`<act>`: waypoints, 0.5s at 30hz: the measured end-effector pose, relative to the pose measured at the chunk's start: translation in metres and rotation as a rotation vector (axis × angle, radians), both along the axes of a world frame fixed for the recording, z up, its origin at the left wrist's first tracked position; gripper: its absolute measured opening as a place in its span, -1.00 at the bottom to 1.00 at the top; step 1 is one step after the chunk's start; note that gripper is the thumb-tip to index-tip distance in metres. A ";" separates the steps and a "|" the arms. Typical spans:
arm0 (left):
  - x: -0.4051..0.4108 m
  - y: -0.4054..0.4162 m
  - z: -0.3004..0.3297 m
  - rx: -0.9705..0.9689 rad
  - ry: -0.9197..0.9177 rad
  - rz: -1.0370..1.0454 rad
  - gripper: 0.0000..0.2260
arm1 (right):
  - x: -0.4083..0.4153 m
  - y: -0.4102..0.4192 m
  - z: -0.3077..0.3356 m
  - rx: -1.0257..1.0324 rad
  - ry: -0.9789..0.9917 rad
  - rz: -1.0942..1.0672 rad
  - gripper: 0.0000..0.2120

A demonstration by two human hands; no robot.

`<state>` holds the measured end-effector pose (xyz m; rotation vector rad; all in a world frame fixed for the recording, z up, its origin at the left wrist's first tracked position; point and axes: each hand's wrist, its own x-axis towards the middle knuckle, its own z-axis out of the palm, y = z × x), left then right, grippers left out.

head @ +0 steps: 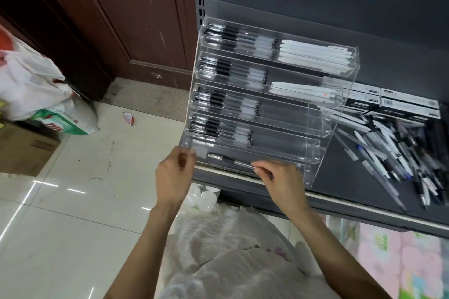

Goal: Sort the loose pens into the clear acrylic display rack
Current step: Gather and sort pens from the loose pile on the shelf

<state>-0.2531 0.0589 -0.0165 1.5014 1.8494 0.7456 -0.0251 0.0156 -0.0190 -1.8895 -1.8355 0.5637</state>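
Observation:
The clear acrylic display rack (337, 133) stands stepped on the dark shelf (345, 175). Its left compartments hold rows of black-grip clear pens (218, 99); the two top right compartments hold white pens (315, 56). One black-and-clear pen (228, 160) lies in the lowest tier. My right hand (281, 182) pinches this pen's right end between thumb and fingers. My left hand (173, 177) is at the rack's lower left corner, fingers curled near the acrylic edge; whether it grips the corner is unclear. A heap of loose pens (393, 153) lies on the shelf to the right of the rack.
Black-and-white pen boxes (398, 104) are stacked behind the loose pens. A white plastic bag (230, 250) sits below the shelf in front of me. Bags (31, 80) and a cardboard box (24, 148) stand on the tiled floor at the left by a brown door.

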 end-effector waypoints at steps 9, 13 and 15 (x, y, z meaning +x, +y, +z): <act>-0.002 -0.005 -0.034 0.249 0.363 -0.630 -0.64 | -0.046 0.024 -0.021 -0.196 -0.051 0.104 -0.75; -0.001 -0.005 -0.039 0.209 0.501 -0.659 -0.61 | -0.051 0.024 -0.023 -0.223 -0.064 0.170 -0.73; -0.001 -0.004 -0.036 0.189 0.510 -0.655 -0.62 | -0.051 0.021 -0.022 -0.216 -0.053 0.184 -0.74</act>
